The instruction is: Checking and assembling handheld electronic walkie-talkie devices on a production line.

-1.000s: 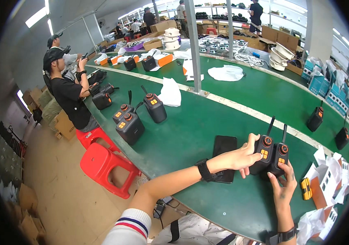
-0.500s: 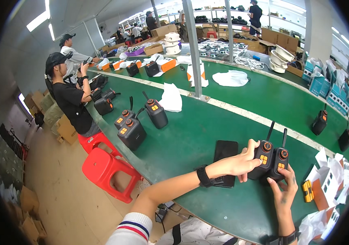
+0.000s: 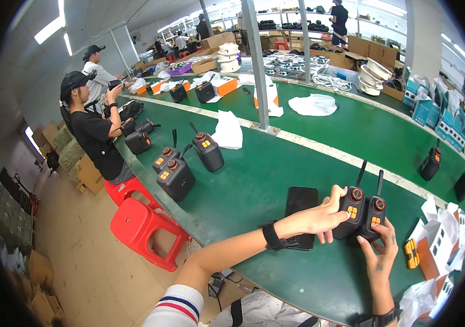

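Note:
Two black boxy devices with orange knobs, orange buttons and wrist loops stand side by side on the green table in front of me. My left hand touches the buttons of the left device with a fingertip, its other fingers apart and partly bent. Thumb and fingers of my right hand are around the lower part of the right device. Under my left wrist lies a dark flat phone-like slab, partly covered.
More such devices stand at left, including a front one, near a white bag. A metal post rises beyond. At right are a yellow-black gadget and opened packaging. Red stools and a co-worker are left.
Devices, boxes and a white bag on the far green belt have shifted slightly to the right. My hands and the two devices are almost unmoved.

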